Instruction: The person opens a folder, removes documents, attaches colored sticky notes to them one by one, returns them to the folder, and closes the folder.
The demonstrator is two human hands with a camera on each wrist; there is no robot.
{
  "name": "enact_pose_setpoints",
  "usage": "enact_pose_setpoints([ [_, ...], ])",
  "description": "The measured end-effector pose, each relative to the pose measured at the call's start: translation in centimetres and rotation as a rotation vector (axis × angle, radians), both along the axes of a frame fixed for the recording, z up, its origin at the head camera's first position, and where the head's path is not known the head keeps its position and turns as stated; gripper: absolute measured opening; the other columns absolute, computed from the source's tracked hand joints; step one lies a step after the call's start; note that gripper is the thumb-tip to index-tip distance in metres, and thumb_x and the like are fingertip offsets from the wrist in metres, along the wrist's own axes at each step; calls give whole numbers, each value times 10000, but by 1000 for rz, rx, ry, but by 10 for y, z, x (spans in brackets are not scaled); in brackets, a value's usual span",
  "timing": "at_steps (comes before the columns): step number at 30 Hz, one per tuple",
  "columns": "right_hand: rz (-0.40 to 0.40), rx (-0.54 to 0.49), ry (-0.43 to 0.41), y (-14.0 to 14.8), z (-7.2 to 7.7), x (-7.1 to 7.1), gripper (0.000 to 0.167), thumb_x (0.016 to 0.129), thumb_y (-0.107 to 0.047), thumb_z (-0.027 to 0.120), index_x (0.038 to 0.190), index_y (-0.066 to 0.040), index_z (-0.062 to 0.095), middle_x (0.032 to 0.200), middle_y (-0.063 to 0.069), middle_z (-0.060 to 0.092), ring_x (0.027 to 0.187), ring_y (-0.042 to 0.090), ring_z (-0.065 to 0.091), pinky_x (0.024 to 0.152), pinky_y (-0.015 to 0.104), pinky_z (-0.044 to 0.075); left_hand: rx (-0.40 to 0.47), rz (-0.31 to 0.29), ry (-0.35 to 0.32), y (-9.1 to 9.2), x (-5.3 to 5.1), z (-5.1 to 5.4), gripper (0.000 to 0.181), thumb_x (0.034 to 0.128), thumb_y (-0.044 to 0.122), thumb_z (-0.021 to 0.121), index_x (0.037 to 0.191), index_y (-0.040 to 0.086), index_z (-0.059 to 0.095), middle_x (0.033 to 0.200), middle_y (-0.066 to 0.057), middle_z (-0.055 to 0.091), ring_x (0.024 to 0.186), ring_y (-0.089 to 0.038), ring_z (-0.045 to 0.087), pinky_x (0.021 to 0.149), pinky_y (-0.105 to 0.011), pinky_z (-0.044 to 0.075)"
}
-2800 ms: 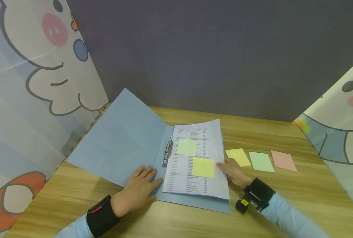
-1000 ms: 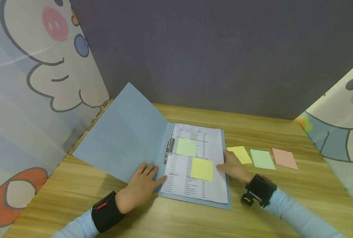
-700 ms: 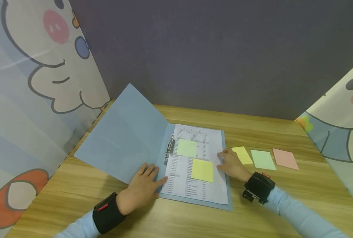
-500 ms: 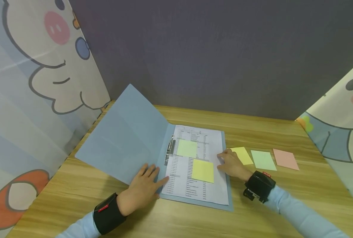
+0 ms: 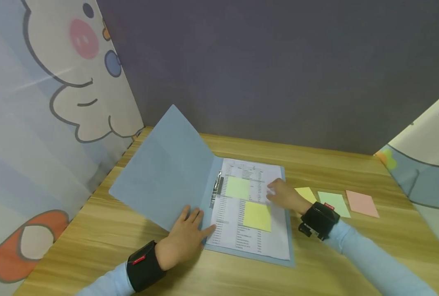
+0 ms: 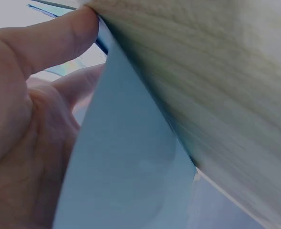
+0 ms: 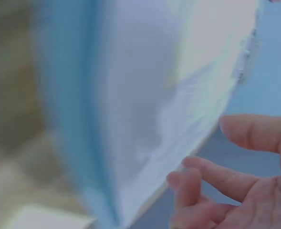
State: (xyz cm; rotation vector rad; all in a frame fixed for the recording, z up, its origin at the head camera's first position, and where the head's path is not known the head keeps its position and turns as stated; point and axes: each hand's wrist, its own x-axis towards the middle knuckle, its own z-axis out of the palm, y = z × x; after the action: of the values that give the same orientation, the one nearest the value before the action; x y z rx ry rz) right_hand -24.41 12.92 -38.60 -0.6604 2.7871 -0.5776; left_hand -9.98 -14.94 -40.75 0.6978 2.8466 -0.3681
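A blue file folder (image 5: 167, 168) lies spread on the wooden table, its left cover raised at a slant. Inside, beside a metal clip (image 5: 216, 190), is a stack of printed sheets (image 5: 230, 234). A pale green sticky note (image 5: 238, 188) and a yellow sticky note (image 5: 257, 216) are on the top sheet. My left hand (image 5: 185, 238) rests with spread fingers on the folder near its spine, thumb at the sheets' left edge. Over the sheets' right part is my right hand (image 5: 284, 194), fingers loosely bent; the right wrist view shows thumb and fingers apart, holding nothing.
Right of the folder lie a yellow sticky pad (image 5: 306, 193), partly hidden by my right hand, a green pad (image 5: 335, 204) and a pink pad (image 5: 362, 203). A dark panel (image 5: 256, 78) stands behind the table (image 5: 241, 279); cartoon-printed cloths hang at both sides.
The right side of the sheets, lifted at first, now lies flat on the folder. My right hand has let go of their edge and moved up and inward over them. My left hand stays put.
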Motion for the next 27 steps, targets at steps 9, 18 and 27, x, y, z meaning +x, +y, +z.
enact_pose_setpoints([
  [9,48,-219,-274,-61,8,-46,342,948,-97,436,1253,34,521,1277,203,525,1169,326,498,956,423,430,5,4,36,2,-4,-1,505,873,402,569,1355,382,421,1409,-135,409,1323,-297,344,1090,-502,208],
  [18,16,-415,-529,-99,-2,-71,402,951,-48,424,1342,42,398,1365,202,438,1258,326,425,1028,423,375,-6,18,3,4,-7,-5,526,882,431,546,1376,418,363,1442,-117,366,1352,-279,301,1108,-497,181],
  [27,2,-491,-594,-112,-10,-74,407,940,-10,427,1339,57,387,1360,216,434,1257,332,421,1036,404,371,-54,23,11,5,-7,-3,546,871,480,532,1378,446,333,1451,-93,358,1357,-265,295,1111,-489,182],
])
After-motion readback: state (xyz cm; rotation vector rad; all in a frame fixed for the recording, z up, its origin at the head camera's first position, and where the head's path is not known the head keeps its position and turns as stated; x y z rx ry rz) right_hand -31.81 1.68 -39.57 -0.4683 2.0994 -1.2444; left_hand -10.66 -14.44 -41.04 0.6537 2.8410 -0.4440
